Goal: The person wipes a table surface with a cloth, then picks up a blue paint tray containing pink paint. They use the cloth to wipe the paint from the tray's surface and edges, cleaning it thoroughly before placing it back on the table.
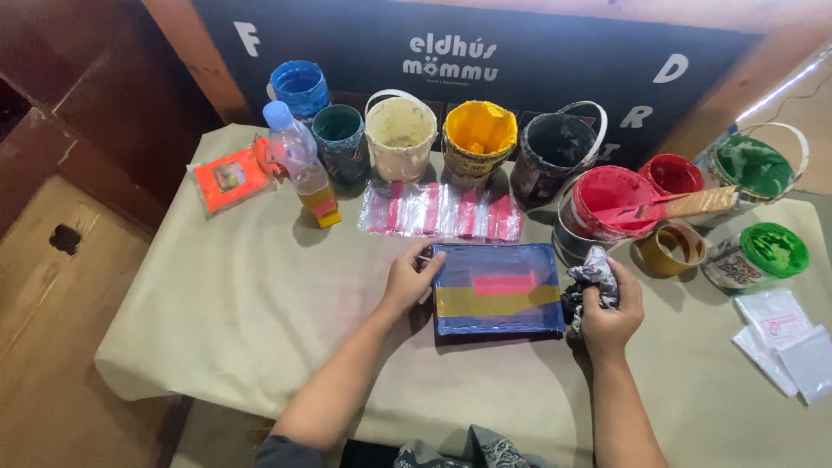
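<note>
Seemingly flat and rigid, the blue printing frame (497, 300) lies near the middle of the table (234, 321), towards its near edge, with a pink patch and a yellow band on its mesh. The left hand (407, 282) presses its fingers closed on the frame's left edge, steadying it; the right hand (611, 316) is bunched around a soft, ink-stained rag (594, 270) at the frame's right edge. By my judgement the frame is light but wet with ink, so the edges are the safe grip. Along the far edge stand open paint tubs (478, 134), a red pot with a spatula (685, 205), a plastic bottle (299, 160) and a striped plastic sheet (442, 212), close enough to knock.
</note>
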